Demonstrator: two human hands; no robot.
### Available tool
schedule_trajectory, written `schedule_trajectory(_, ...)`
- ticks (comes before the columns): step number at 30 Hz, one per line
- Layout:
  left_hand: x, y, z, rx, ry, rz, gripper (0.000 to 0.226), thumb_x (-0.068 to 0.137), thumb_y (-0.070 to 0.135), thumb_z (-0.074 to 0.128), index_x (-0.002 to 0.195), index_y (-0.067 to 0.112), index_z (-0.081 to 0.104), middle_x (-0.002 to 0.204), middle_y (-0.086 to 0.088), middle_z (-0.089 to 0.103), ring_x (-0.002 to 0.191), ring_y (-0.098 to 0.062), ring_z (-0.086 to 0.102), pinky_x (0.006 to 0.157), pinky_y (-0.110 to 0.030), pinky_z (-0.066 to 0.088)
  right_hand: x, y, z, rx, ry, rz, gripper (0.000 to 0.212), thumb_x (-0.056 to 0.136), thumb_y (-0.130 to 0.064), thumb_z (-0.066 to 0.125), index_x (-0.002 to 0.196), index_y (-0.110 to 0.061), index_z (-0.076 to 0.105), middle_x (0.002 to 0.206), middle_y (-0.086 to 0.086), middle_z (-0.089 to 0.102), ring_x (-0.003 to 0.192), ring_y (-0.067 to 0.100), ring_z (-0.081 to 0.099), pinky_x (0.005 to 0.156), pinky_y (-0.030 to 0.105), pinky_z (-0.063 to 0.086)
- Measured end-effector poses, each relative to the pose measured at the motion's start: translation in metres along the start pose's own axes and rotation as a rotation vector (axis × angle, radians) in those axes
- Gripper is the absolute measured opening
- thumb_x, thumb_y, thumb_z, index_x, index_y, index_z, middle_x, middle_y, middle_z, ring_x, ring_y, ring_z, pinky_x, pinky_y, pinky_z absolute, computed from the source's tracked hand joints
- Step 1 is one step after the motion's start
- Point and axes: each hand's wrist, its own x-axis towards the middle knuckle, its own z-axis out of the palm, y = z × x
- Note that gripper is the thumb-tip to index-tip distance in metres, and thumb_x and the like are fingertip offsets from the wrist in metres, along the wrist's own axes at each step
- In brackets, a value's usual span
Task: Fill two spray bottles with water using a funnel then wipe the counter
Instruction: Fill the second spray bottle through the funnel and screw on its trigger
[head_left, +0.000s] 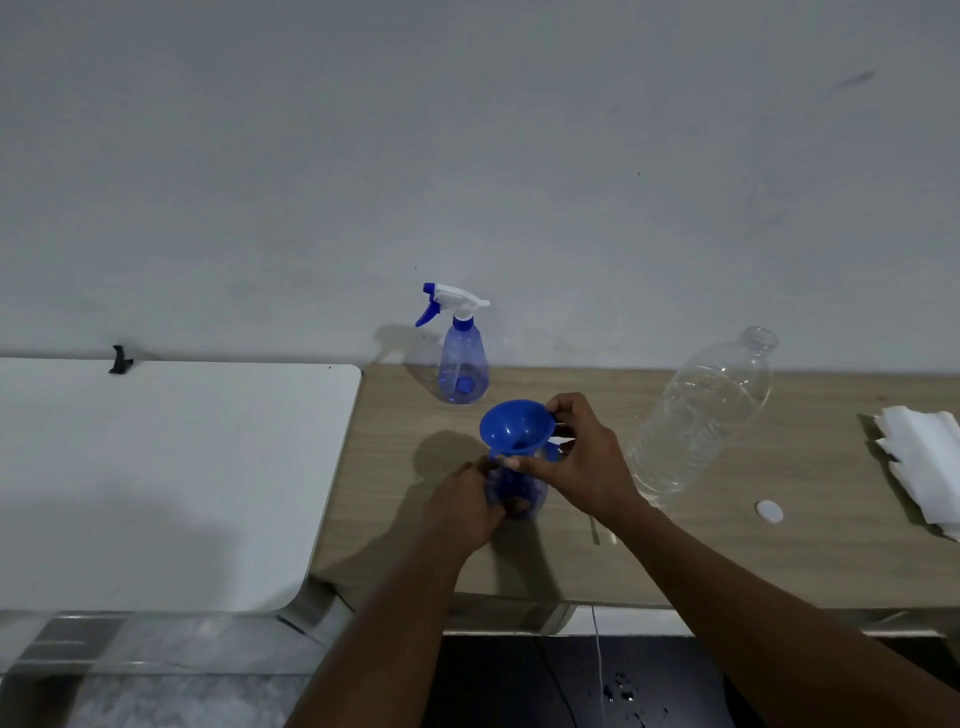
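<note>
Left hand (467, 506), lower centre, fingers curled around open spray bottle (519, 493); right hand (582, 462) pinching funnel (517, 428), seemingly seated in the neck. Step: funnel placement. Next: reaching right for uncapped water bottle (701, 410), pouring steadily, without tipping.

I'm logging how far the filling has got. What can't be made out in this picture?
Water level in the near spray bottle: head view, left hand and right hand cover it.
Seating of the funnel in the neck: head view, hands cover it.
Water in the clear bottle: head view, too faint.
The paper towels: head view, cut by the right edge.
</note>
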Motion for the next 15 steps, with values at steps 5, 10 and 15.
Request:
schedule_trajectory(5,0.002,0.004,0.004,0.015,-0.008,0.030,0.048,0.075,0.053,0.067,0.117,0.034,0.055,0.105,0.007,0.066,0.092,-0.013,0.065,0.086,-0.041,0.057,-0.011,0.012,-0.008,-0.028,-0.040,0.011,0.080,0.061,-0.041,0.092,0.122,-0.027,0.042,0.116,-0.023,0.058,0.105,-0.012,0.057,0.080,0.007,0.048)
schedule_trajectory(10,0.004,0.009,0.010,0.009,0.020,0.012,0.042,0.083,0.043,0.070,0.121,0.038,0.054,0.108,0.007,0.066,0.093,-0.013,0.065,0.087,-0.040,0.056,-0.027,0.016,-0.023,-0.064,0.013,0.030,0.088,0.060,-0.052,0.090,0.129,-0.031,0.039,0.116,-0.021,0.056,0.103,-0.009,0.058,0.077,0.009,0.049)
schedule_trajectory(15,0.002,0.018,0.016,-0.042,0.015,0.047,0.057,0.072,0.049,0.079,0.123,0.032,0.059,0.110,0.007,0.066,0.097,-0.017,0.065,0.087,-0.039,0.054,-0.044,0.028,-0.043,-0.143,0.465,0.025,0.040,0.077,-0.050,0.077,0.093,-0.024,0.051,0.077,-0.006,0.058,0.067,0.012,0.057,0.059,0.033,0.052)
